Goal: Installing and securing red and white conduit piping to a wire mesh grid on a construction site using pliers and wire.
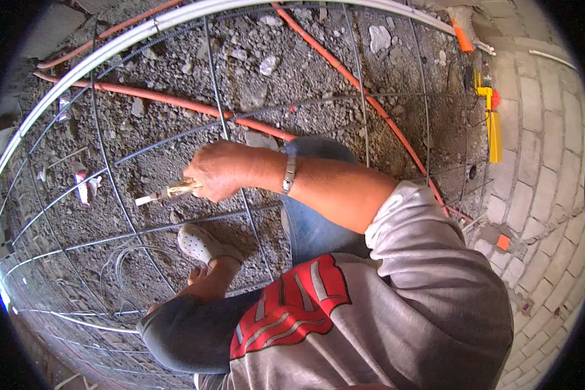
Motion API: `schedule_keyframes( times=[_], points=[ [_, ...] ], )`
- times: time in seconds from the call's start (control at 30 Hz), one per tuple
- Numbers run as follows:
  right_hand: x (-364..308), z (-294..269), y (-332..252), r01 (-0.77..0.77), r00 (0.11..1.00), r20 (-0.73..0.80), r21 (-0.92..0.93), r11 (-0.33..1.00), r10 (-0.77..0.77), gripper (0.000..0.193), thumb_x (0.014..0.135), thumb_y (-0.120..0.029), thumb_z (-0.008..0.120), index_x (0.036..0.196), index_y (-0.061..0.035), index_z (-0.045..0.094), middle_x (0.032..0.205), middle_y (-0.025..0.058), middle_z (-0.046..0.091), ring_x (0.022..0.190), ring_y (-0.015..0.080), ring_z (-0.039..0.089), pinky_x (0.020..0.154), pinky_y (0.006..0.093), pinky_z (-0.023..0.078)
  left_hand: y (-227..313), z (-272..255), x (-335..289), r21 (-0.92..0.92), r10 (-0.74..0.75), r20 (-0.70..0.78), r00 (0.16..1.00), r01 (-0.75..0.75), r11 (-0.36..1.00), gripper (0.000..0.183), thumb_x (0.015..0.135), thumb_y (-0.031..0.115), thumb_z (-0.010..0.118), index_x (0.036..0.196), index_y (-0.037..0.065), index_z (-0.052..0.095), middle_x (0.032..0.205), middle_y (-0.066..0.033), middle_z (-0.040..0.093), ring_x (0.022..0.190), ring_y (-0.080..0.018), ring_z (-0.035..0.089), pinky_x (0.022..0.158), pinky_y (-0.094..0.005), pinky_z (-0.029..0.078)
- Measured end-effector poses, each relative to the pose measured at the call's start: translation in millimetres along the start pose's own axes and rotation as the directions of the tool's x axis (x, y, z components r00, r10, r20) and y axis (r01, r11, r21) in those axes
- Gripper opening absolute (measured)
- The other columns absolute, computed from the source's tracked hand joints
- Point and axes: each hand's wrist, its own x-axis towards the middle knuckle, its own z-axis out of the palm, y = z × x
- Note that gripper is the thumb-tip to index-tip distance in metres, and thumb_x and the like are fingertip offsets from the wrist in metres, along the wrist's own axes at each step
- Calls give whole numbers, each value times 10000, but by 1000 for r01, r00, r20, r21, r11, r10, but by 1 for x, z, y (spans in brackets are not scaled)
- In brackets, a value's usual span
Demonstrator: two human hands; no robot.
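My right hand (218,170), with a metal watch (290,174) at the wrist, is closed around a short hand tool (175,190). This tool has a yellowish, rough-looking grip part and a pale flat tip pointing left; its exact kind does not show. The hand and tool are over a grid of steel rebar (114,179) above loose gravel (169,140). One bar (247,211) runs down just below the hand. Orange conduit (162,99) passes above the hand. My left hand is out of the picture.
My foot in a grey clog (201,242) stands between the bars, near a loose coil of thin wire (127,263). White pipes (110,62) curve along the far left. A yellow tool (493,133) lies by the block surface (533,162) at right. A crumpled wrapper (83,187) lies at left.
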Motion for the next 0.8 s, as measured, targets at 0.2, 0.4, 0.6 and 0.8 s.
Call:
schedule_keyframes(
  times=[0.2,0.4,0.6,0.8],
  points=[
    [-10,-14,-2,-3,999,-35,311,950,14,417,794,-416,610,914,-18,650,690,158,643,621,248,629,613,370,496,6,5,0,1,-10,20,1000,10,1000,328,849,321,573,971,17,582,753,-73,611,665,-148,570,598,-283,469],
    [-32,-38,-25,254,957,-153,851,460,-246,401,785,-244,725,1113,-48,603,990,54,660,885,107,592,803,264,467,8,-4,4,-11,-23,32,999,23,1000,360,853,366,560,965,24,576,743,-75,609,659,-153,573,585,-290,470],
    [-52,-45,-56,247,963,-256,964,102,84,381,835,-179,662,1155,-4,551,1000,108,650,952,190,625,855,339,497,49,-85,-44,7,3,-17,1000,-3,1000,394,856,411,546,958,31,570,733,-76,606,653,-159,577,572,-297,471],
    [-99,-45,-113,184,946,-108,956,-228,306,463,864,-242,614,1218,32,497,1032,113,645,927,177,615,834,319,486,136,-253,-129,110,39,-183,982,-19,994,388,885,422,480,866,44,563,551,-82,513,400,-136,459,355,-276,353]
  ],
)
